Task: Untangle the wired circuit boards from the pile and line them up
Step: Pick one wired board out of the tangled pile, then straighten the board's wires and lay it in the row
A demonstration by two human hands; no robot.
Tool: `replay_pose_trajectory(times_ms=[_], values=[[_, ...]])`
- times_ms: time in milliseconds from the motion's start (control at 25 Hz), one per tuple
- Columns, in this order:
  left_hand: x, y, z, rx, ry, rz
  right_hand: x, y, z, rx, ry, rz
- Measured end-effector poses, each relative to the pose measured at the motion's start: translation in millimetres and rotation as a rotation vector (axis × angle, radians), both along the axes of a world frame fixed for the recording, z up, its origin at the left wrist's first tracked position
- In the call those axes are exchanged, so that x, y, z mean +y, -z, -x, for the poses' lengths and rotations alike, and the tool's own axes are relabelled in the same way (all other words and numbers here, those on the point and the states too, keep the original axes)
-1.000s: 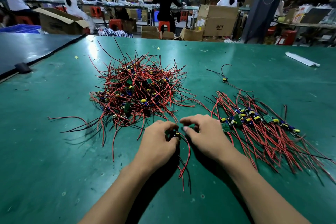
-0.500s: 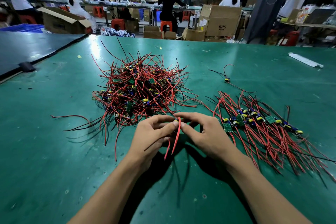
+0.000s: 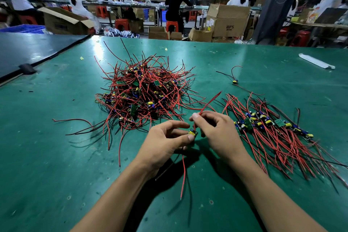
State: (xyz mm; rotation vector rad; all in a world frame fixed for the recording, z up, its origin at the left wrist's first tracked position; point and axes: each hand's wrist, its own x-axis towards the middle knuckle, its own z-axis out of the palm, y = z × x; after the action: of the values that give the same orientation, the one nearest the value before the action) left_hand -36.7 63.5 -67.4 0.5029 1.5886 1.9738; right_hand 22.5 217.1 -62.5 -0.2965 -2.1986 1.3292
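Red wire (image 3: 210,103) now runs straight up-right from right hand (image 3: 220,133), which pinches it; 0.5 s ago it hung bent. Left hand (image 3: 163,143) pinches board (image 3: 193,133) above green surface (image 3: 56,156), btwn pile (image 3: 143,96) & row (image 3: 263,118). Board looks freed; lining up next.

Loads of bare green table (image 3: 56,175) near left and close in front. The tangled pile (image 3: 145,92) and the lined-up row (image 3: 273,132) leave just a narrow lane between them, crossed by stray wires (image 3: 195,98). The left hand (image 3: 165,141) and right hand (image 3: 218,132), holding a small wired board (image 3: 193,133), sit at its near mouth. A lone board (image 3: 234,81) litters the open patch behind.
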Motion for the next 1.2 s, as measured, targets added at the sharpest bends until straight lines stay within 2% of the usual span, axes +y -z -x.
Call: replay_pose_trajectory(times_ms=[120,200,320,480,680,720,920,1080,1200], values=[[1,1,0,0.022,0.05,0.017,-1,-4,0,-0.031,-0.002,0.282],[1,2,0,0.016,0.076,0.024,-3,-5,0,-0.034,-0.057,0.36],[3,0,-1,0.003,0.071,0.029,-9,-4,1,-0.043,-0.105,0.344],[4,1,-4,0.179,0.016,0.135,-12,-3,-2,-0.084,-0.184,0.365],[2,-1,-4,0.212,0.022,0.127,-8,-3,-3,-0.24,-0.203,0.096],[2,-2,-4,0.207,0.024,0.112,-8,-2,-2,-0.234,-0.204,0.132],[0,-5,-2,0.185,0.076,0.113,-11,-3,-2,-0.222,-0.196,0.586],[-2,-7,-3,0.228,0.119,0.147,-1,-6,2,-0.175,-0.09,0.693],[-2,-8,-4,0.212,0.156,0.154,4,-11,3,-0.169,-0.08,0.866]])
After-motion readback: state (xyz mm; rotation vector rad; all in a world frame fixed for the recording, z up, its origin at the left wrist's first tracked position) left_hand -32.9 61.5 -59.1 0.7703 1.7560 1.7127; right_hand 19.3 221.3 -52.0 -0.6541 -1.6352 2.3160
